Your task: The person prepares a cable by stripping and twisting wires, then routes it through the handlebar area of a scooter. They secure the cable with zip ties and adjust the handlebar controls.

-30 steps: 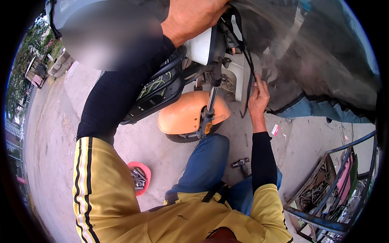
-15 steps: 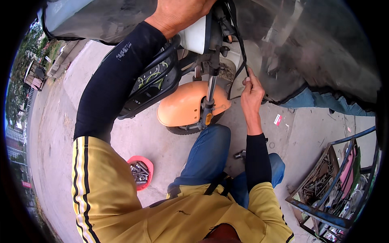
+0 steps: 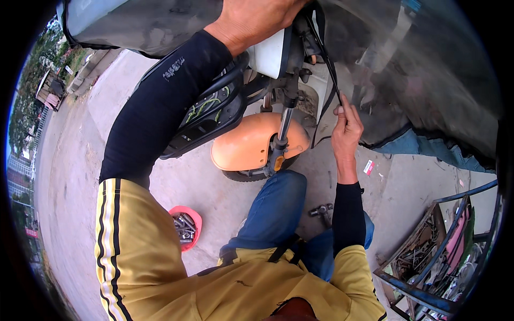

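Note:
My right hand (image 3: 348, 131) is closed in a pinch on a black cable (image 3: 333, 80), which runs up toward the vehicle's front. Below the fingers, a loop of thin cable bends back toward the fender. My left hand (image 3: 262, 20) reaches up over a white body panel (image 3: 269, 56) at the top edge; its fingers are out of sight. Between my arms stands the front of a two- or three-wheeled vehicle. Its orange fender (image 3: 243, 142) covers the wheel, and a metal fork leg (image 3: 285, 120) passes beside it. A black rack (image 3: 209, 120) lies partly behind my left forearm.
A red bowl (image 3: 198, 224) of metal sockets sits on the ground at left. A metal tool like a hammer (image 3: 321, 210) lies by my knee. At right stands a blue-framed cart (image 3: 423, 291) of tools and scrap. A dark cover (image 3: 423, 80) hangs at upper right.
The view has shifted slightly, and both hands appear a little farther right. The right hand keeps its pinch on the cable. More of the metal tool shows beside my knee.

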The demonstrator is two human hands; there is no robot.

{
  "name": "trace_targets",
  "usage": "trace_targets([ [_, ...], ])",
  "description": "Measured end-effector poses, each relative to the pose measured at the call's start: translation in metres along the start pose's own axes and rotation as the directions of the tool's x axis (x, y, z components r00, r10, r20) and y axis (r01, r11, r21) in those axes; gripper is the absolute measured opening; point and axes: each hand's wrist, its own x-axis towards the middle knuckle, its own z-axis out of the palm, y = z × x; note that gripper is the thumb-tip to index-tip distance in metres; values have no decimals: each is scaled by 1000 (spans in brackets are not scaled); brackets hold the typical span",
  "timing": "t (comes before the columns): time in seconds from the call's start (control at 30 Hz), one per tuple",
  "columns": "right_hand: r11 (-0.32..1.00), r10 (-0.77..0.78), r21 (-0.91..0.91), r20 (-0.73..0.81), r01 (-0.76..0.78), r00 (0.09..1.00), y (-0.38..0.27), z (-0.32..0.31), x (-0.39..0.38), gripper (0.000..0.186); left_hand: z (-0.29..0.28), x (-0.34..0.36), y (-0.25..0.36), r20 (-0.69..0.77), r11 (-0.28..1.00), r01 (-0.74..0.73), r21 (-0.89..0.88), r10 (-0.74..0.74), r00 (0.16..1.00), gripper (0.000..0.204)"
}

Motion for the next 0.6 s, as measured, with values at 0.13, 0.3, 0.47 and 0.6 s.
trace_targets([
  [0.13, 864, 355, 350, 85, -361, 931, -4, 36, 1, 35, 1, 0, -4, 22, 1000, -8, -5, 8, 1000, 22],
  [0.3, 683, 427, 525, 276, -508, 861, -7, 54, -1, 28, -1, -5, -5, 45, 999, -18, -27, 20, 999, 27],
  [0.47, 565, 449, 463, 521, -682, 726, -15, 35, 8, 26, -6, -12, 0, 85, 996, -64, -64, 70, 994, 19],
  [0.6, 544, 289, 516, 625, -662, 725, -17, 32, 7, 25, -12, -14, 4, 112, 987, -93, -134, 108, 988, 19],
])
